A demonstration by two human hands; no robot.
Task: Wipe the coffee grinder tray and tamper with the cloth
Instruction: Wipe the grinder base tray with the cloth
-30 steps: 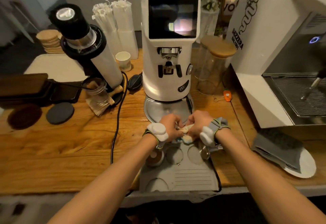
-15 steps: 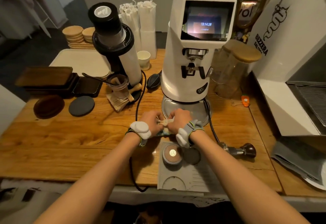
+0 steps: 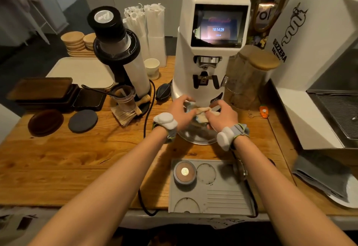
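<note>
Both hands have come up off the grey tamping mat [image 3: 228, 197] and now sit over the grinder tray [image 3: 197, 137] — half a second ago they were nearer the mat's top edge. Left hand [image 3: 179, 112] and right hand [image 3: 220, 117] have their fingers [image 3: 186, 98] closed on the cloth [image 3: 201, 111], stretched and bunched between them just above the steel tray, at the foot of the white grinder [image 3: 211, 51]. My read: they're folding or regripping before the tray wipe; the wipe itself hasn't started.

Tamper [image 3: 185, 173] sits in the mat's near-left socket, well behind the fingers, untouched — that's the second half of the job.

Around the fingers: black cable [image 3: 151, 106] just left, lidded glass jar [image 3: 251, 77] to the right, orange tag [image 3: 263, 112] beyond it. The grinder body crowds the back of the tray, so the rear edge looks awkward to reach. Portafilter mostly hidden under the right forearm on this surface [image 3: 77, 158].
</note>
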